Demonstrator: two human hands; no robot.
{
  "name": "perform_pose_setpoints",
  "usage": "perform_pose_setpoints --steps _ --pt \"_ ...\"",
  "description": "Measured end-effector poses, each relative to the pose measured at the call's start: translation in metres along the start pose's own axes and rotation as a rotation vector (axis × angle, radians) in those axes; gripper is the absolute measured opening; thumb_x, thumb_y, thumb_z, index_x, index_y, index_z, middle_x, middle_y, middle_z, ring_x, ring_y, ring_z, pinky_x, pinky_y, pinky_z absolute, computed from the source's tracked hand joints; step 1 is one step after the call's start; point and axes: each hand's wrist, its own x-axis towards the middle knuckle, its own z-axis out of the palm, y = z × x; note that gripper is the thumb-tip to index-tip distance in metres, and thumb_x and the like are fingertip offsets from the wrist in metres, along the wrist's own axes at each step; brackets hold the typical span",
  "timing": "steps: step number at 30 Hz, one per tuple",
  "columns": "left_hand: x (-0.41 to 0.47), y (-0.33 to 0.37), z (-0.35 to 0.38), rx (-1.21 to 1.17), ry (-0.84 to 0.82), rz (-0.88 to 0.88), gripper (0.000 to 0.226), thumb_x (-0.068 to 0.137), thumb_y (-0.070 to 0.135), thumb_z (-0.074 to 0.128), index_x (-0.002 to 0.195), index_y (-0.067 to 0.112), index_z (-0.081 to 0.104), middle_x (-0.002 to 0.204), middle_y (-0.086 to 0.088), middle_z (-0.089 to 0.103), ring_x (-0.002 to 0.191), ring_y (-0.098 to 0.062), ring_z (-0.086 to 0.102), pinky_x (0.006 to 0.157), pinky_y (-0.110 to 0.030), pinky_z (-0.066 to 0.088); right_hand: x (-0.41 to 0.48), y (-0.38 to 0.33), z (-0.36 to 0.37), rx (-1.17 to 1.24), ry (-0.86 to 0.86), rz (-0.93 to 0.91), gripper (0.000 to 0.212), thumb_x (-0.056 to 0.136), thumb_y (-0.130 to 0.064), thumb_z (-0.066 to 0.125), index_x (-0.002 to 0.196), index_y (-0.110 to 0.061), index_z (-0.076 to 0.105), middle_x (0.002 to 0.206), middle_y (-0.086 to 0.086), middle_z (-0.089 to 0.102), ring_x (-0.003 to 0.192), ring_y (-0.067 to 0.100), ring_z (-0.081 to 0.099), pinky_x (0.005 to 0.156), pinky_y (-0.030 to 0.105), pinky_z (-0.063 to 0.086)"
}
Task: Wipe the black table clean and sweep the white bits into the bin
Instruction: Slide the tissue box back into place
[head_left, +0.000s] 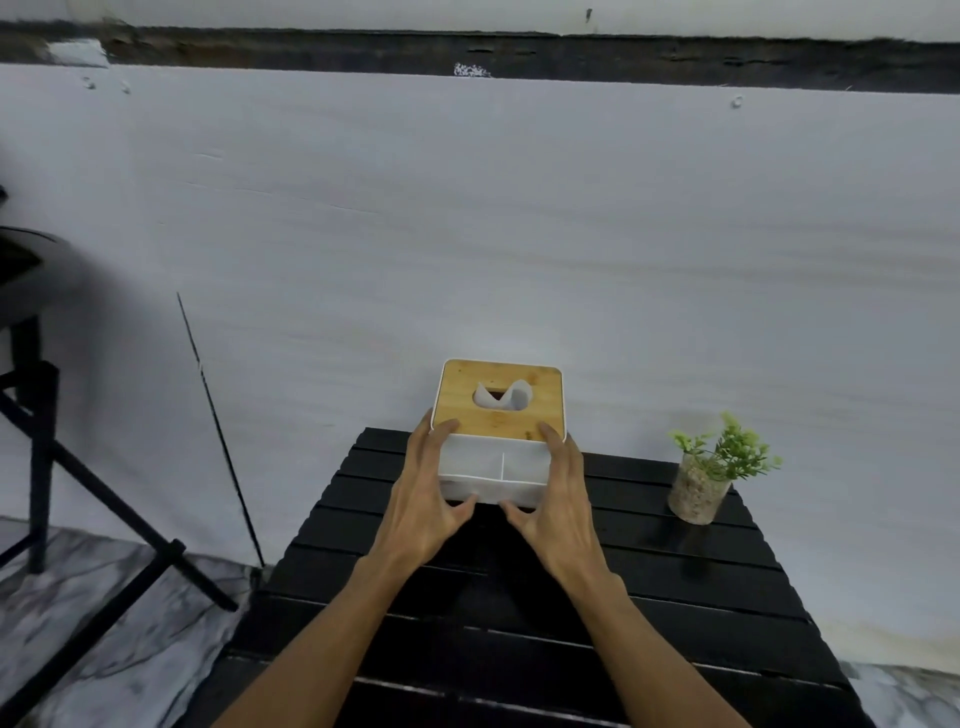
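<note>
A black slatted table (649, 582) fills the lower middle of the head view. At its far edge is a white tissue box (496, 467) with a bamboo lid and a tissue sticking out of the slot. My left hand (423, 499) grips the box's left side, fingers on the lid edge and thumb under the front. My right hand (558, 499) grips its right side the same way. I cannot tell whether the box rests on the table or is lifted slightly. No white bits or bin are visible.
A small glass pot with a green plant (714, 473) stands at the table's far right corner. A black stool (36, 374) is on the marble floor to the left. A white wall runs behind the table.
</note>
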Motion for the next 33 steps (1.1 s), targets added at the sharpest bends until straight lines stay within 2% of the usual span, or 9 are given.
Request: perform_pose_setpoints --steps 2,4,8,10,13,21,25,29,33 --pt "-0.001 -0.007 -0.011 0.028 0.023 0.008 0.090 0.069 0.018 0.084 0.143 0.026 0.034 0.155 0.003 0.021 0.126 -0.006 0.038 0.088 -0.021 0.049 0.001 -0.011 0.009 0.015 0.010 -0.013 0.100 0.079 -0.023 0.084 0.153 -0.031 0.017 0.157 0.005 0.022 0.118 -0.009 0.027 0.087 0.004 0.040" --pt "-0.001 -0.016 -0.018 0.041 0.024 0.000 0.090 0.067 0.019 0.084 0.142 0.026 0.034 0.154 0.003 0.023 0.124 -0.006 0.039 0.085 -0.014 0.046 0.002 -0.019 0.018 0.015 0.009 -0.012 0.100 0.079 -0.023 0.083 0.154 -0.031 0.017 0.158 0.005 0.021 0.121 -0.002 0.032 0.091 0.017 0.045" --pt "-0.001 -0.034 -0.023 0.039 -0.019 -0.053 0.091 0.065 0.021 0.083 0.140 0.031 0.032 0.151 0.008 0.023 0.118 0.001 0.038 0.077 0.000 0.037 0.003 -0.024 0.033 0.016 -0.028 0.012 0.099 0.077 -0.020 0.082 0.154 -0.029 0.020 0.156 0.005 0.021 0.124 0.010 0.039 0.091 0.016 0.044" --pt "-0.001 -0.041 -0.024 0.035 -0.044 -0.078 0.093 0.065 0.022 0.083 0.140 0.032 0.031 0.151 0.009 0.023 0.116 0.002 0.038 0.080 -0.004 0.037 0.002 -0.022 0.038 0.024 -0.045 0.033 0.099 0.077 -0.019 0.082 0.154 -0.028 0.021 0.155 0.006 0.023 0.122 0.010 0.040 0.092 0.017 0.044" --pt "0.002 -0.046 -0.022 0.019 -0.089 -0.102 0.094 0.064 0.024 0.082 0.141 0.032 0.030 0.150 0.009 0.022 0.118 -0.003 0.038 0.087 -0.022 0.044 0.000 -0.018 0.041 0.036 -0.063 0.068 0.098 0.076 -0.023 0.082 0.153 -0.029 0.021 0.153 0.004 0.025 0.115 0.005 0.037 0.090 0.018 0.043" --pt "0.011 -0.050 -0.015 0.006 -0.151 -0.139 0.095 0.064 0.022 0.083 0.143 0.027 0.031 0.151 0.005 0.025 0.130 -0.013 0.039 0.099 -0.039 0.046 0.001 -0.008 0.039 0.024 -0.088 0.111 0.098 0.077 -0.029 0.081 0.154 -0.024 0.021 0.153 0.004 0.027 0.117 0.005 0.035 0.092 0.021 0.039" --pt "0.015 -0.050 -0.012 -0.010 -0.163 -0.147 0.093 0.064 0.021 0.082 0.142 0.028 0.031 0.150 0.005 0.026 0.129 -0.014 0.040 0.102 -0.038 0.045 0.004 -0.006 0.038 0.016 -0.094 0.127 0.099 0.076 -0.028 0.082 0.154 -0.024 0.020 0.155 0.004 0.026 0.129 0.015 0.041 0.097 0.021 0.038" --pt "0.018 -0.051 -0.009 -0.012 -0.173 -0.156 0.094 0.065 0.021 0.081 0.142 0.030 0.029 0.151 0.006 0.026 0.130 -0.014 0.039 0.102 -0.040 0.045 0.004 -0.005 0.038 0.013 -0.098 0.138 0.100 0.076 -0.029 0.082 0.154 -0.027 0.019 0.155 0.001 0.024 0.115 0.003 0.035 0.093 0.019 0.038" --pt "0.018 -0.053 -0.007 -0.018 -0.167 -0.156 0.094 0.066 0.020 0.080 0.143 0.030 0.027 0.151 0.006 0.026 0.131 -0.014 0.038 0.102 -0.037 0.044 0.007 -0.006 0.038 0.018 -0.113 0.158 0.099 0.077 -0.028 0.081 0.154 -0.028 0.018 0.155 0.001 0.022 0.121 0.014 0.042 0.093 0.022 0.041"
